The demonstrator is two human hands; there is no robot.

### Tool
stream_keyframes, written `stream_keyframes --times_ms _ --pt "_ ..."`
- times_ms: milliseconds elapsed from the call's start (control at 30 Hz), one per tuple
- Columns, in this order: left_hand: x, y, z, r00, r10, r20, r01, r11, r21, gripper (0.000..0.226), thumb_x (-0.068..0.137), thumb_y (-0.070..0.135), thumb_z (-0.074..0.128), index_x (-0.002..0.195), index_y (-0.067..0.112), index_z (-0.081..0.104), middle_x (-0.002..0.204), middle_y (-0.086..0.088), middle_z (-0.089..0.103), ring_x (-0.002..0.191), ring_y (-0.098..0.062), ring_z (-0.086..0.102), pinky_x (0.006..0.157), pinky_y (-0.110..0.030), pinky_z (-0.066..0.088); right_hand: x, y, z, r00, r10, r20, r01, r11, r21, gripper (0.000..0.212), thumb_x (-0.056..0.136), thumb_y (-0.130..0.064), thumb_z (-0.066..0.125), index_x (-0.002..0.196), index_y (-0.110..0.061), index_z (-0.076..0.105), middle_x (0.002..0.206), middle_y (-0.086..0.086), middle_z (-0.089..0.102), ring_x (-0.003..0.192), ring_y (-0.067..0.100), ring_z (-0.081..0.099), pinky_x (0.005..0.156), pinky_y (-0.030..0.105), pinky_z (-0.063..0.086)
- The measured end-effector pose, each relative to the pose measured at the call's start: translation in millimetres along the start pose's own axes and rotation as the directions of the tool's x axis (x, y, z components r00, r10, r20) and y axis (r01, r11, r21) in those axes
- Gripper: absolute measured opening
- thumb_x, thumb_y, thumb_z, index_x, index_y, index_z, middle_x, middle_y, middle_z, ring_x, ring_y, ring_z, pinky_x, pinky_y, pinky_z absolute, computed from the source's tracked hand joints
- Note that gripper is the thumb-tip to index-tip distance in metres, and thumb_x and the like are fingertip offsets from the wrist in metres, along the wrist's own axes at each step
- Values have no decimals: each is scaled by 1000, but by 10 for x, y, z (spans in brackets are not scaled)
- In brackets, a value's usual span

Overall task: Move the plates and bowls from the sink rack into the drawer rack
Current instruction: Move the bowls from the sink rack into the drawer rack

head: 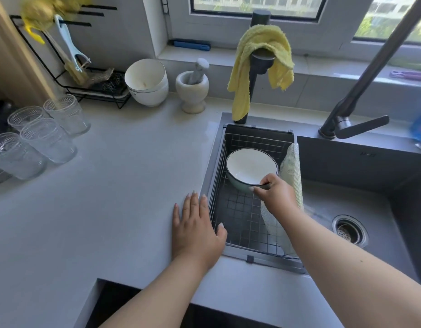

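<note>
A white bowl [248, 165] with a dark rim and pale green outside sits tilted in the black wire sink rack [240, 214] at the sink's left side. My right hand [276, 192] pinches the bowl's near rim, thumb inside and fingers outside. Flat on the counter beside the rack rests my left hand [196, 227], fingers straight, its thumb over the rack's edge. The drawer rack is out of view; only a dark opening [114, 304] shows below the counter's front edge.
A pale cloth [291, 171] hangs over the rack's right side. The sink basin with its drain [350, 230] lies to the right, below two dark faucets, one with a yellow towel [259, 55]. Several glasses [42, 136], white bowls [146, 81] and a mortar [191, 91] stand on the counter.
</note>
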State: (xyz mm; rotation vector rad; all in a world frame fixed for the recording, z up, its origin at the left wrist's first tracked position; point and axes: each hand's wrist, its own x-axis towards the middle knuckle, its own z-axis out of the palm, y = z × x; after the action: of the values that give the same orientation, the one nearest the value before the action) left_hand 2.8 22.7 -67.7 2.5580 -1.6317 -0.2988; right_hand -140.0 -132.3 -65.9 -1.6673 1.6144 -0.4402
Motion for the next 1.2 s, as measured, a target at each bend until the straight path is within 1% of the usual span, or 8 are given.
stream_keyframes --times_ms 200,333,433,500,700,900,1000,1200 --pt "12 -19 9 1000 -7 -10 7 1000 -31 79 89 57 30 153 17 10 162 -1 3 149 -15 -4 120 -40 -6 -473 -27 -240 996 -71 -59 75 995 71 23 78 -34 77 80 -20 58 68 -8 61 59 10 51 53 24 40" --pt "61 -117 -67 1000 -6 17 12 943 -334 84 79 60 28 150 15 27 158 -2 25 146 -15 16 120 -35 2 -838 -23 -424 991 -116 -69 123 986 112 22 77 -33 79 78 -21 61 61 -11 61 51 0 50 52 22 41" --pt "79 -177 -275 979 -74 187 196 557 -807 53 93 44 48 134 12 52 143 -8 49 133 -20 41 116 -36 23 -1106 -25 -552 987 -154 -43 158 980 120 20 77 -29 79 76 -22 61 61 -11 61 48 -5 49 44 12 35" --pt "-5 -190 -390 960 -105 260 279 273 -921 43 98 37 47 131 10 55 137 -8 53 129 -18 46 115 -36 27 -1265 -5 -604 987 -159 -24 161 979 126 20 75 -29 80 73 -24 61 63 -10 63 48 -5 50 44 13 37" --pt "-568 127 -676 924 -53 380 374 -93 -923 62 84 59 53 124 12 58 105 -12 62 96 -25 62 93 -47 52 -1673 81 -736 959 -272 76 262 958 117 20 74 -27 82 74 -25 62 66 -6 68 52 -2 53 45 11 37" --pt "-1173 414 -724 913 -92 397 371 -217 -903 41 87 45 59 115 15 63 114 -18 65 101 -34 64 77 -46 57 -2034 187 -849 886 -411 217 392 911 124 20 74 -31 82 80 -30 62 74 -7 70 71 8 67 61 24 52" --pt "-1447 422 -646 915 -134 381 325 -314 -892 42 88 45 54 117 16 61 116 -20 64 102 -39 63 72 -44 55 -2173 262 -956 843 -461 277 396 881 261 32 76 -40 78 103 -41 61 77 -5 70 73 12 69 71 32 57" --pt "-2099 544 -547 913 -170 370 213 -574 -790 50 87 44 57 124 12 60 119 -23 65 109 -43 62 85 -52 53 -2478 345 -1006 853 -366 373 159 861 483 59 84 -43 66 134 -23 41 97 8 61 86 20 66 77 41 59"
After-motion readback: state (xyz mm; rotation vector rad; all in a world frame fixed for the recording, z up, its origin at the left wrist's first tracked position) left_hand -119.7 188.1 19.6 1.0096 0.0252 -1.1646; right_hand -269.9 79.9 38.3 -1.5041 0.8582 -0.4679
